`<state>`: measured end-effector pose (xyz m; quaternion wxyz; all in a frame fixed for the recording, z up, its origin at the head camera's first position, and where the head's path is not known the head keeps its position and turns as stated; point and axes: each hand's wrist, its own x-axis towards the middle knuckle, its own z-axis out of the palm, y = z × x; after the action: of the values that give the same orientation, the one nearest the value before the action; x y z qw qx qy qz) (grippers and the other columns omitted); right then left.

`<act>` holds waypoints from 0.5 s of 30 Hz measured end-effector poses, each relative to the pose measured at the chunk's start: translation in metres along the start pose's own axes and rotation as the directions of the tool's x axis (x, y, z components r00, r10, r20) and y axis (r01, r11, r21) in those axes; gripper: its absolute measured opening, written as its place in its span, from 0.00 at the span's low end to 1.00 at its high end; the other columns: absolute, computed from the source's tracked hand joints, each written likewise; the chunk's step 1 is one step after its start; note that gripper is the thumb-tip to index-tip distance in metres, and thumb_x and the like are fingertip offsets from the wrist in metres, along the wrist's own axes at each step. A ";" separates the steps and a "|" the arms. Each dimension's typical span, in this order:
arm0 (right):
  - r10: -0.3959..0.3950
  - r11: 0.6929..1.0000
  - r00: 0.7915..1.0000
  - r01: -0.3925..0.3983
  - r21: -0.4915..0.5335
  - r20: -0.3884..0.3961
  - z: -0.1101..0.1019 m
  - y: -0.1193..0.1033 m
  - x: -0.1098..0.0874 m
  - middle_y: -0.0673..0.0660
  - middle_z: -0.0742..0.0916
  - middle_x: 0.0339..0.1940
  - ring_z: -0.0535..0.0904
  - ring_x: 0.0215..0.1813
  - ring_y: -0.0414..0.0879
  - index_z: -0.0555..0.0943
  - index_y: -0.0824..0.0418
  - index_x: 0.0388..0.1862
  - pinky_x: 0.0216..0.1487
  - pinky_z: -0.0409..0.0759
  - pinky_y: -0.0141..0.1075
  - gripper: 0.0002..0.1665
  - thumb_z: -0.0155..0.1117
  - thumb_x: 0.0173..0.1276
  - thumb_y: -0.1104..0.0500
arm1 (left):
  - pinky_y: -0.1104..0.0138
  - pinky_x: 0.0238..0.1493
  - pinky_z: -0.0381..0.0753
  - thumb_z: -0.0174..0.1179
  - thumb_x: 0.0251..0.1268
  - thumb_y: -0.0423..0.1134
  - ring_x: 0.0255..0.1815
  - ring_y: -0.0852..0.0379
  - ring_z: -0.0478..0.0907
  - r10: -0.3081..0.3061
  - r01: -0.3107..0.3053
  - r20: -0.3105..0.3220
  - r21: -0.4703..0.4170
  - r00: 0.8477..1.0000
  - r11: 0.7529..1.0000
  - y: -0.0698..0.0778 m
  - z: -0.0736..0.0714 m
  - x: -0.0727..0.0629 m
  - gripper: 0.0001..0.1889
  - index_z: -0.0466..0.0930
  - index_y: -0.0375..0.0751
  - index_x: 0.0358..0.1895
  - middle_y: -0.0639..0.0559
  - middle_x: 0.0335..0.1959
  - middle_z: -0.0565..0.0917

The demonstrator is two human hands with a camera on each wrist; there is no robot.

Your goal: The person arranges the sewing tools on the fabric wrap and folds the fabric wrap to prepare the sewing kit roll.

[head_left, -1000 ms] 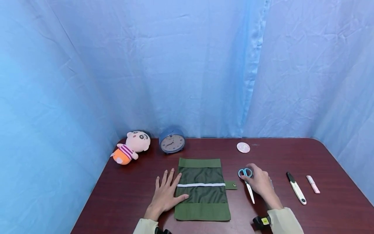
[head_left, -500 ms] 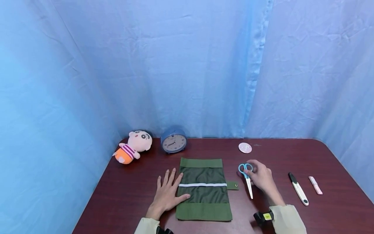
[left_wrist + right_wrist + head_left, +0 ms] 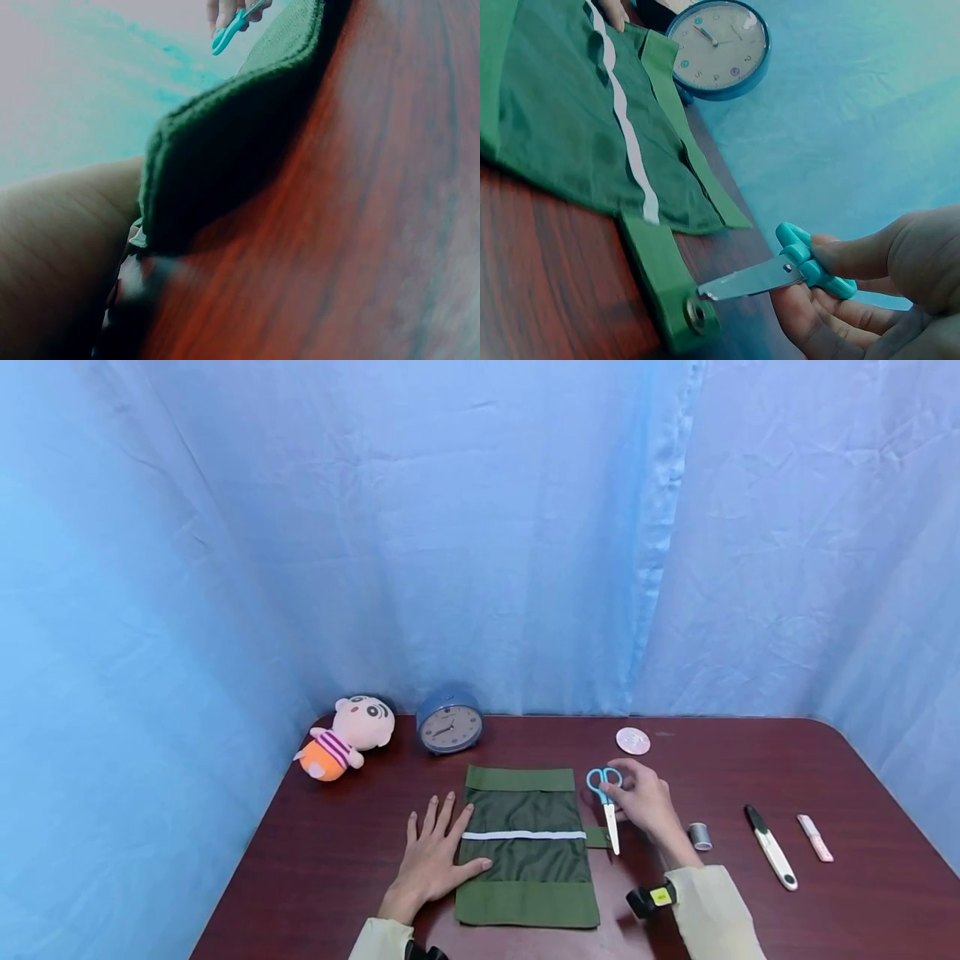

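My right hand (image 3: 647, 800) pinches a pair of scissors (image 3: 611, 827) by its light blue handles, thumb on top, the closed blades pointing toward me. In the right wrist view the blade tip overlaps the snap tab (image 3: 664, 277) of a green fabric roll-up pouch (image 3: 525, 906). The pouch lies spread flat, with a white elastic band (image 3: 525, 835) across its middle. My left hand (image 3: 431, 864) rests flat on its left edge, fingers spread and thumb on the cloth. In the left wrist view the pouch's edge (image 3: 225, 97) curls up off the wood.
A thread spool (image 3: 700, 836) stands right of my right wrist. Farther right lie a white-and-black cutter-like tool (image 3: 771, 847) and a small pink-and-white stick (image 3: 815, 837). At the back are a plush doll (image 3: 348, 739), a blue alarm clock (image 3: 450, 724) and a round pinkish disc (image 3: 633, 741).
The right hand has lifted the scissors and carried them left toward the pouch's tab, uncovering the thread spool. The left hand stays on the pouch. The head view has shifted slightly.
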<state>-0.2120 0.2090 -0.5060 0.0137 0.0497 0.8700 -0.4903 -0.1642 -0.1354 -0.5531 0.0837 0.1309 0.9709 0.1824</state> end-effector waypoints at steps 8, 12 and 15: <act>0.006 0.997 1.000 -0.008 0.073 0.019 0.015 -0.008 0.010 0.63 0.86 0.31 0.83 0.23 0.40 0.74 0.67 0.66 0.27 0.88 0.41 0.26 0.65 0.70 0.64 | 0.32 0.78 0.42 0.50 0.61 0.76 0.85 0.37 0.41 0.003 -0.003 -0.001 0.013 1.000 1.000 0.001 0.000 0.000 0.48 0.52 0.58 0.81 0.45 0.84 0.47; 0.015 0.993 0.999 -0.020 0.113 0.049 0.024 -0.014 0.015 0.63 0.86 0.32 0.84 0.24 0.40 0.74 0.67 0.66 0.28 0.88 0.41 0.26 0.65 0.70 0.64 | 0.32 0.78 0.42 0.51 0.61 0.76 0.85 0.37 0.42 0.003 -0.003 -0.009 0.008 1.000 1.000 0.001 0.000 0.000 0.48 0.53 0.57 0.81 0.45 0.84 0.47; 0.017 0.990 0.997 -0.027 0.138 0.070 0.031 -0.018 0.018 0.62 0.86 0.31 0.83 0.24 0.41 0.74 0.67 0.66 0.28 0.88 0.40 0.26 0.65 0.70 0.65 | 0.32 0.78 0.42 0.51 0.61 0.76 0.85 0.37 0.42 0.004 -0.004 -0.012 0.007 1.000 1.000 0.000 0.000 0.000 0.48 0.53 0.57 0.81 0.45 0.84 0.47</act>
<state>-0.2323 0.1744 -0.5078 0.0455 0.0433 0.8323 -0.5507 -0.1645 -0.1352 -0.5530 0.0768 0.1321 0.9718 0.1798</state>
